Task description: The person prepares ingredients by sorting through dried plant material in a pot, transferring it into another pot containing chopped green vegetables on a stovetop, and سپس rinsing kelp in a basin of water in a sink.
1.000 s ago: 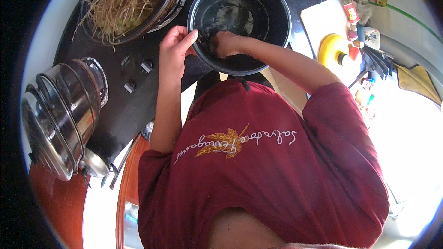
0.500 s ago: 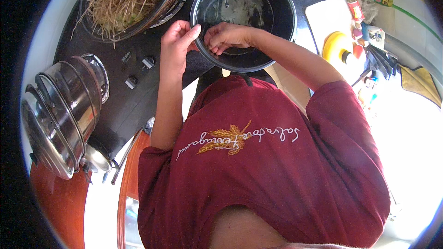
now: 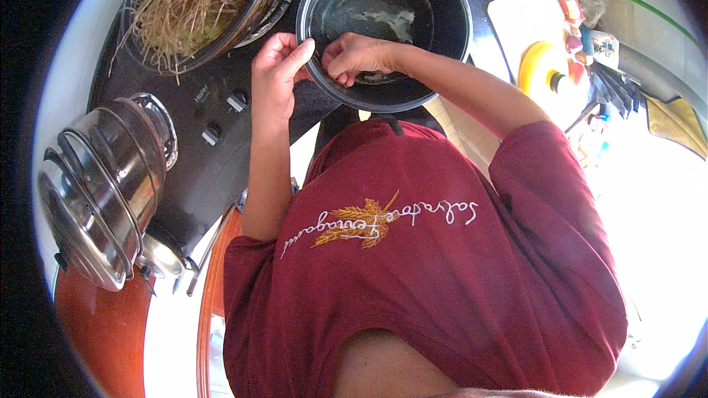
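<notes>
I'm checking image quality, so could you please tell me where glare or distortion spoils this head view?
Head view: sunlight washes out the floor at the lower right; fisheye bends the steel pots at the left rim; the dark pot and both hands stay sharp.

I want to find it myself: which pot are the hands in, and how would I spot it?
Start at the black stove top and go to its right end. The black pot sits there, left hand on its rim, right hand inside. The pan of dry straw-like strands beside it is full; this one looks nearly empty.
</notes>
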### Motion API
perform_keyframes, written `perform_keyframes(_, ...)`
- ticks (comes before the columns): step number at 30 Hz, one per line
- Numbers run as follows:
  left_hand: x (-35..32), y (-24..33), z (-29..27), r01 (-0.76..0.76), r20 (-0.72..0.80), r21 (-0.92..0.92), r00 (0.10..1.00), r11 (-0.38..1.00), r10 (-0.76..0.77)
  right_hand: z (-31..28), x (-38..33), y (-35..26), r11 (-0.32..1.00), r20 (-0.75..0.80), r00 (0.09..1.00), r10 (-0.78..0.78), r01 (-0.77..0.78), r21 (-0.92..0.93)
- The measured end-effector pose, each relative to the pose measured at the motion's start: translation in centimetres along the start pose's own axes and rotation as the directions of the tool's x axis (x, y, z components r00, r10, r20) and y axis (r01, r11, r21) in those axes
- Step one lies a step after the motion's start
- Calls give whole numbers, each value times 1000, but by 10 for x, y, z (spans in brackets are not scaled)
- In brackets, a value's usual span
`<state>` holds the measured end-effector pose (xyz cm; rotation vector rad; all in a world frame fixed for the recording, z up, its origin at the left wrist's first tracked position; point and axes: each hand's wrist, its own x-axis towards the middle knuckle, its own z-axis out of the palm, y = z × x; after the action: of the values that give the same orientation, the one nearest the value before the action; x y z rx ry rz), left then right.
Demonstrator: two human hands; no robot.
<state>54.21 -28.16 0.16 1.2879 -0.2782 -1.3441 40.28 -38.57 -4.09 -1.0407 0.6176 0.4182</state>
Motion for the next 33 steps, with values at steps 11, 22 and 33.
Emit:
perform_keyframes(11,-2,0,-1,37,18,-23,999,999,-37,-22,-46,-34,880,135,942,-308,228,416)
perform_keyframes(22,-2,-2,-2,-1,10,24,1000,1000,1,30,-12,-213,178,-36,496,-867,242,-954)
perform_keyframes(33,0,-5,0,4,1,12,1000,1000,-4,-24,-64,-114,827,-441,739,-509,279,-488)
